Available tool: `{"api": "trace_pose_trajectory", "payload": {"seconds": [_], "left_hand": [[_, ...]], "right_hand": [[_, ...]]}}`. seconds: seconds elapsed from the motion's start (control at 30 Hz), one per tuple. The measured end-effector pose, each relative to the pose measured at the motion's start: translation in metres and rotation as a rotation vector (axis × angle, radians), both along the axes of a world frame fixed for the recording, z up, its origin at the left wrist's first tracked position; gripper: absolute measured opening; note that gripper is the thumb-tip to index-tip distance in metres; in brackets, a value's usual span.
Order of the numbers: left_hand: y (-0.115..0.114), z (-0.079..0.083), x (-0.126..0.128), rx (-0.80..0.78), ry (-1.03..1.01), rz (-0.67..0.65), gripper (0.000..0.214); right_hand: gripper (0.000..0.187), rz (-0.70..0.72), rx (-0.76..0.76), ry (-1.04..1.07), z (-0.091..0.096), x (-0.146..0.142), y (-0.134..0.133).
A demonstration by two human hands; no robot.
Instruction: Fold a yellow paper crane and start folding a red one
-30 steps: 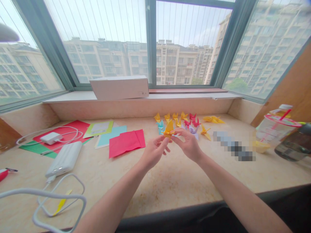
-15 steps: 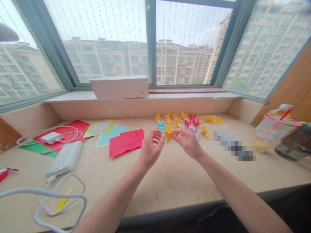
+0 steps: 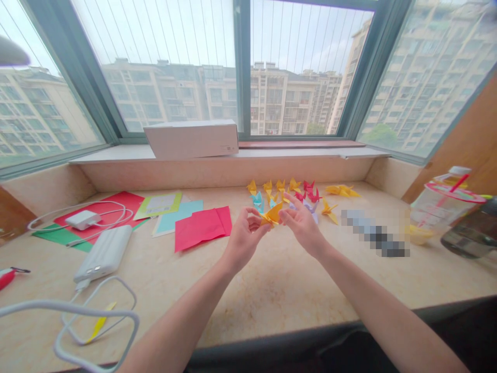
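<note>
Both hands meet above the middle of the marble counter, pinching a small orange paper crane between them. My left hand grips its left side with thumb and fingertips. On its right side my right hand pinches it. Just behind them several folded paper cranes in yellow, red, blue and lilac stand in a cluster on the counter.
Red paper sheet and other coloured sheets lie left of the hands. A white power bank, charger and cables sit far left. A white box rests on the sill. A plastic cup with straw stands at the right.
The crane has tipped over between my fingers, and both hands have shifted slightly up and closer together. Nothing else has moved.
</note>
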State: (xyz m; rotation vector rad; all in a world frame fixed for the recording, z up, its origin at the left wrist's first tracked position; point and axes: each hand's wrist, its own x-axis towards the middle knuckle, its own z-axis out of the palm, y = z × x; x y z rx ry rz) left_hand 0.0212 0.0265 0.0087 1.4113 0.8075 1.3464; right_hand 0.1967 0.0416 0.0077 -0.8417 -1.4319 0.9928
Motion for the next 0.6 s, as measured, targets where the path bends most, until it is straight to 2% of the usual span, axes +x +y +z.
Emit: {"api": "trace_pose_trajectory", "payload": {"seconds": [0.13,0.23,0.33,0.43,0.6], "left_hand": [[-0.001,-0.001,0.001,-0.015,-0.02,-0.058,0.04],[-0.002,0.001,0.001,-0.019,-0.041,-0.072,0.042],[-0.005,0.004,0.002,-0.011,-0.062,-0.097,0.043],[-0.006,0.005,0.002,-0.005,-0.064,-0.113,0.043],[-0.005,0.004,0.001,0.007,-0.058,-0.137,0.041]], "right_hand": [[0.032,0.027,-0.051,-0.028,0.002,0.006,0.006],[0.028,-0.012,-0.109,0.091,0.005,0.01,0.007],[0.022,0.047,-0.233,0.259,0.009,0.013,0.007],[0.018,0.097,-0.321,0.34,0.01,0.013,0.007],[0.016,0.135,-0.321,0.366,0.008,0.013,0.008]]}}
